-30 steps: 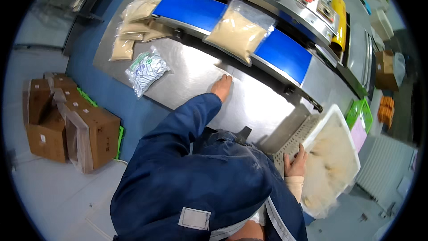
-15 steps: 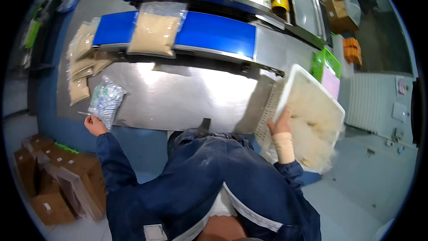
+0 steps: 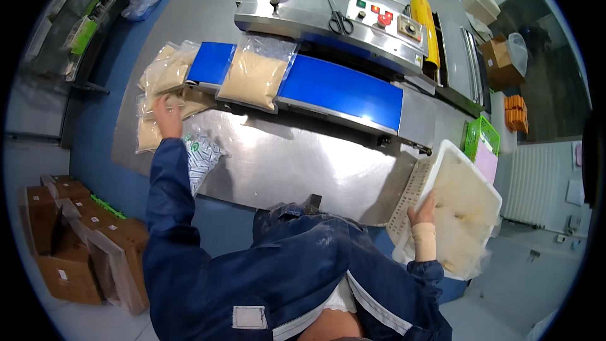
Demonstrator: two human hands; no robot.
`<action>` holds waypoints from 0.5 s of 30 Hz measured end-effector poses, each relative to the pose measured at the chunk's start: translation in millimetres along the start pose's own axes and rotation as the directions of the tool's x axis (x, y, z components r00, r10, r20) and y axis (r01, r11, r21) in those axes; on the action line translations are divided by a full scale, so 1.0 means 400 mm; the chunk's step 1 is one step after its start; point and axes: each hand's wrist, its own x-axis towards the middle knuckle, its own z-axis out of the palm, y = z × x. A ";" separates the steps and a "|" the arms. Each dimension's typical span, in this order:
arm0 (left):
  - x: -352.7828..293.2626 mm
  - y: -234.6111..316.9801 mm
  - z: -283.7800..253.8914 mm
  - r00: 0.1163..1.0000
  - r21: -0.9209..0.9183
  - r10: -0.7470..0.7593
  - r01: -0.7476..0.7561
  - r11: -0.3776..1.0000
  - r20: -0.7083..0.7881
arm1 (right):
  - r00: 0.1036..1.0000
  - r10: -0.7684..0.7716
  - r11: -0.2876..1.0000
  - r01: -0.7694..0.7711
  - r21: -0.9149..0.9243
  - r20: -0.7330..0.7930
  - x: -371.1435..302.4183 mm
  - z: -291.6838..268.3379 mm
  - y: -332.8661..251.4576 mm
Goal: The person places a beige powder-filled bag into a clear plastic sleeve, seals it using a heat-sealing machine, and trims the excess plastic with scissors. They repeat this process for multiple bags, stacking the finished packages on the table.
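Observation:
My left hand (image 3: 167, 119) reaches over the pile of clear bags of beige powder (image 3: 175, 76) at the left end of the table. Its fingers look apart and touch the front bags. Beside that forearm lies a clear bag of small printed sachets (image 3: 203, 159), partly covered by the sleeve. One filled powder bag (image 3: 255, 77) rests on the blue conveyor belt (image 3: 341, 94), its unfilled end toward the sealing machine (image 3: 322, 13). At the right, my right hand (image 3: 423, 211), with a beige wrap at the wrist, grips the side of a white plastic basket (image 3: 413, 183) holding clear plastic bags.
Black scissors (image 3: 341, 22) lie on the machine by its buttons. A yellow roll (image 3: 425, 32) stands at its right end. Beyond the basket is a green crate (image 3: 483, 136). Cardboard boxes (image 3: 69, 278) stand on the floor at the lower left.
My left hand has moved from the sachet bag's near corner up to the powder bags. My right hand stays at the basket. The view has shifted, showing more of the machine.

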 end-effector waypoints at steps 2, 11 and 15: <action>0.068 0.055 0.085 0.974 -0.222 -0.098 0.144 0.964 0.205 | 0.999 -0.032 0.999 0.032 -0.011 -0.007 0.008 0.006 0.009; 0.283 0.157 0.305 0.926 -0.041 -0.188 0.213 0.976 0.328 | 0.997 0.070 0.997 -0.069 -0.025 0.030 0.005 0.006 -0.006; 0.344 0.151 0.338 0.893 0.140 -0.287 0.253 0.957 0.347 | 0.998 0.054 0.997 -0.055 -0.054 -0.022 -0.001 0.016 0.008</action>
